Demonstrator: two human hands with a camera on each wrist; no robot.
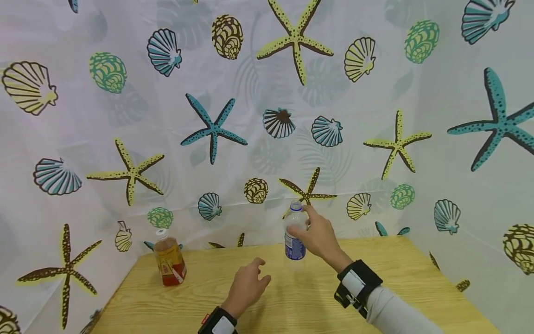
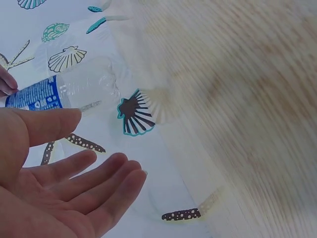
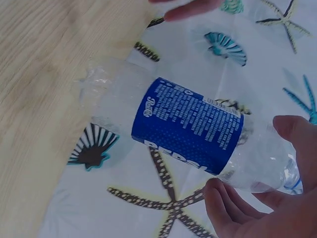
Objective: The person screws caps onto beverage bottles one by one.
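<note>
A clear plastic Pepsi bottle [image 1: 295, 248] with a blue label is held upright over the table by my right hand [image 1: 320, 235]. Thumb and fingers grip its upper part, below the neck, as the right wrist view shows the bottle [image 3: 188, 126] with the right hand [image 3: 267, 213] around that end. It looks empty, and its mouth has a blue ring with no cap on it. My left hand [image 1: 249, 284] hovers left of the bottle and nearer to me, holding nothing. In the left wrist view the left hand [image 2: 74, 193] has its fingers spread and loosely bent, apart from the bottle.
A bottle of reddish-amber drink [image 1: 170, 260] with a white cap stands at the table's far left. The light wooden table [image 1: 367, 287] ends at a white curtain [image 1: 250, 162] printed with shells and starfish, which also hangs along both sides.
</note>
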